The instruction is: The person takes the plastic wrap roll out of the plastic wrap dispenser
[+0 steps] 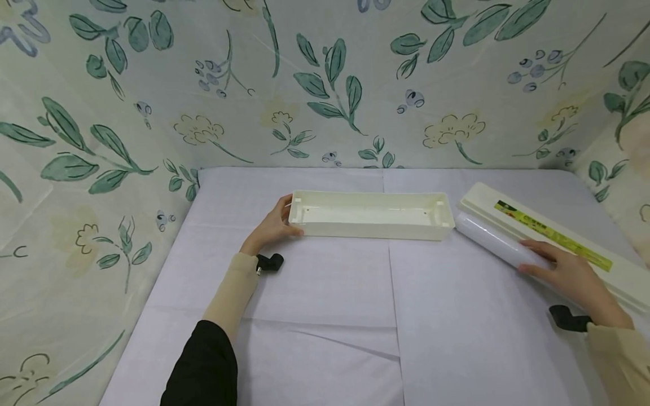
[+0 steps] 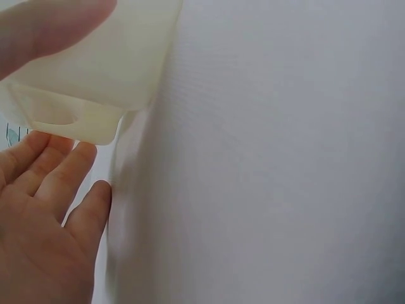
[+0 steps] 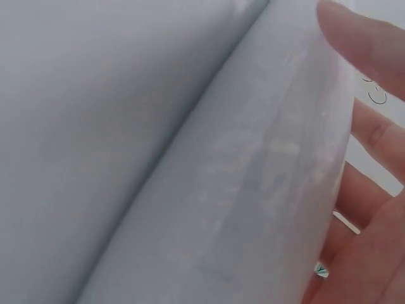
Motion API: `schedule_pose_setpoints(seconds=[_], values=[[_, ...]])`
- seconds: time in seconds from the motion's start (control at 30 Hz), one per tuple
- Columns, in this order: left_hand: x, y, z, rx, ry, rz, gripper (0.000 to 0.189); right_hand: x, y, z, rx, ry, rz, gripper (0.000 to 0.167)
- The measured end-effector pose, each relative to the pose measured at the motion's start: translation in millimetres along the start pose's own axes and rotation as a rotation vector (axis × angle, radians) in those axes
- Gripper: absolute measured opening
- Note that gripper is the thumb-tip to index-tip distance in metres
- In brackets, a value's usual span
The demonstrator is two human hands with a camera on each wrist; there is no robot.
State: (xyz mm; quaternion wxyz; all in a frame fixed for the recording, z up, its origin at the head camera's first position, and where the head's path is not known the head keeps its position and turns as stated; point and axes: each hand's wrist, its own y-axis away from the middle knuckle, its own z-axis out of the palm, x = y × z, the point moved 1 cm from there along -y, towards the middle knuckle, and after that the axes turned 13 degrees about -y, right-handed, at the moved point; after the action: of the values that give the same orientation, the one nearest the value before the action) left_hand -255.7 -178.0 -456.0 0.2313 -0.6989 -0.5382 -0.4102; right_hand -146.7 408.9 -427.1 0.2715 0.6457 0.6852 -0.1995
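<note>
A long cream plastic box (image 1: 373, 230), open at the top, lies crosswise on the table. My left hand (image 1: 274, 225) holds its left end, thumb at the front wall and fingers round the end. In the left wrist view, fingertips (image 2: 85, 149) meet the lower edge of the box's end (image 2: 95, 117). My right hand (image 1: 571, 276) grips a glossy, translucent roll of plastic film (image 1: 495, 239) near its closer end, with the thumb on one side and fingers on the other. The roll slants, its far end beside the box's right end. The right wrist view shows the film (image 3: 240, 171) close up.
A long cream lid (image 1: 479, 197) with a yellow printed label (image 1: 553, 234) lies slanted at the right, alongside the roll. White cloth (image 1: 325, 316) with fold creases covers the table. Floral-patterned fabric (image 1: 325, 141) hangs behind and at both sides.
</note>
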Motion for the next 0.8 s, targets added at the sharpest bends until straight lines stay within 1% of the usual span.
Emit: schedule_pose_setpoints(seconds=[0.13, 0.23, 0.37, 0.53, 0.63, 0.8], values=[[1.3, 1.0, -0.1, -0.003, -0.001, 0.010, 0.104, -3, 0.6, 0, 0.009, -0.017, 0.012, 0.075], [1.9, 1.5, -0.1, -0.004, -0.002, 0.016, 0.104, -8, -1.0, 0, 0.027, -0.024, 0.009, 0.069], [1.9, 1.9, 0.2, -0.006, 0.006, 0.006, 0.103, -15, -3.3, -1, 0.049, -0.030, 0.001, 0.066], [1.7, 1.7, 0.3, -0.004, 0.001, -0.004, 0.103, -26, -6.3, -4, 0.064, -0.043, -0.015, 0.067], [1.8, 1.1, 0.4, -0.003, -0.016, 0.004, 0.105, -34, -9.0, -5, 0.081, -0.046, -0.025, 0.067], [1.5, 0.7, 0.2, 0.003, -0.034, 0.044, 0.107, -48, -13.9, -4, 0.102, -0.050, -0.066, 0.068]])
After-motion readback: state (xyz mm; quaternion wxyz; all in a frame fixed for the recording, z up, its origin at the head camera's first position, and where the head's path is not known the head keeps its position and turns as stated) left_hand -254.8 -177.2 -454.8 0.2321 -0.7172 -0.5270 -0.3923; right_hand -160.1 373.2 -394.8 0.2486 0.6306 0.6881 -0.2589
